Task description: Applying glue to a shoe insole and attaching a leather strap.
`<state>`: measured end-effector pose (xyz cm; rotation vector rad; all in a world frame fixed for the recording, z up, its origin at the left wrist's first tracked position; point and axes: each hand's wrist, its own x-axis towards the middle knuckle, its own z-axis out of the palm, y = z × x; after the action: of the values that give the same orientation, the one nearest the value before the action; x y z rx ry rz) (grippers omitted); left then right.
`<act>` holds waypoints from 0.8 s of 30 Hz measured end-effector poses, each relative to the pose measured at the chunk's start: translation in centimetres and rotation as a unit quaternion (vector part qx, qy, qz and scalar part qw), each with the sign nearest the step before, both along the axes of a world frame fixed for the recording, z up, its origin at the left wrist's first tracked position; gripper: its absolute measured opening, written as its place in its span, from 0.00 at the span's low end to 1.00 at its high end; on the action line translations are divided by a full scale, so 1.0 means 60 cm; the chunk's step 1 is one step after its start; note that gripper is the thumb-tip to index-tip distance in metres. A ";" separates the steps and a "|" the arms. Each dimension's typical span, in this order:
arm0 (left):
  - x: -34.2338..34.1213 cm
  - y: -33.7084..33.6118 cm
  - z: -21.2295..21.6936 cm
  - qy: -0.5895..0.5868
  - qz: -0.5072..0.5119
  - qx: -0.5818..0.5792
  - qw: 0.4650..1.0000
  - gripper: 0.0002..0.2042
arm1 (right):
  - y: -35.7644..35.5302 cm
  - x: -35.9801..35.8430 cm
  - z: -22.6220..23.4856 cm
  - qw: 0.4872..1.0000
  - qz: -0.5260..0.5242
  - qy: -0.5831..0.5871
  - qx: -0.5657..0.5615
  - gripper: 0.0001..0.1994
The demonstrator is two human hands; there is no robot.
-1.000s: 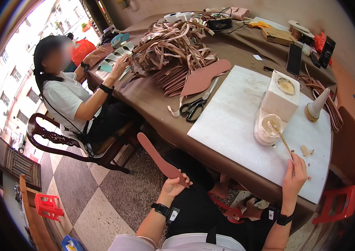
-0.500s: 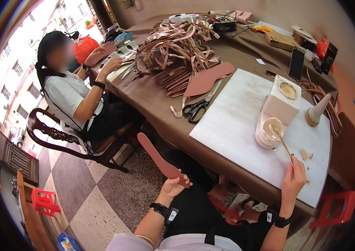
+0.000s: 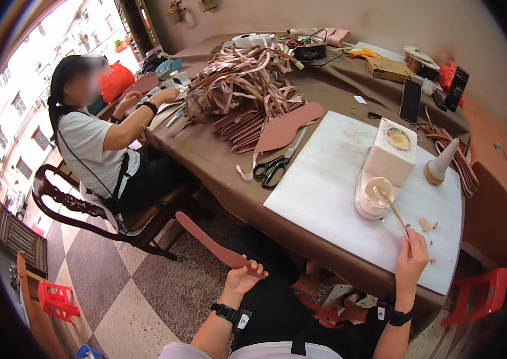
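My left hand pinches the wide end of a flat pinkish-brown leather piece, held over my lap. Its long narrow end points up and to the left. My right hand is closed on a thin brush, whose tip dips into a round white pot. Pale paste coats the inside of the pot. Behind the pot, joined to it or touching it, stands a white block with a round opening on top. Both rest on a white board.
Black-handled scissors and a larger leather piece lie left of the board, before a heap of leather strips. A pale cone stands on the board's right. A co-worker sits at the table's left. Red stools flank me.
My left hand has turned the leather piece, so it shows narrower and tilts lower. The brush stays in the pot in my right hand. The co-worker's hands have shifted, and the view has moved slightly.
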<state>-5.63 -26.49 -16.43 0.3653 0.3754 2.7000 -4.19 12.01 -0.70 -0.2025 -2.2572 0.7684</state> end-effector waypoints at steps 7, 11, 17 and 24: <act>-0.029 0.038 0.153 0.185 -0.044 0.053 0.980 0.13 | 0.002 0.009 0.005 1.000 -0.024 0.010 0.015 0.12; -0.054 0.065 0.293 0.339 -0.111 0.176 0.917 0.12 | 0.001 0.006 0.000 0.999 -0.016 0.022 0.042 0.10; -0.048 0.174 0.491 0.487 -0.250 0.307 0.778 0.09 | -0.002 -0.007 0.004 0.995 -0.035 0.046 0.085 0.09; -0.009 0.218 0.559 0.463 -0.323 0.286 0.775 0.09 | 0.010 -0.005 0.013 0.988 -0.040 0.085 0.122 0.09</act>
<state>-6.14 -13.42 17.11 1.6621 -0.3186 1.7028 -4.47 12.59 0.07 -0.1050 -2.1425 0.4449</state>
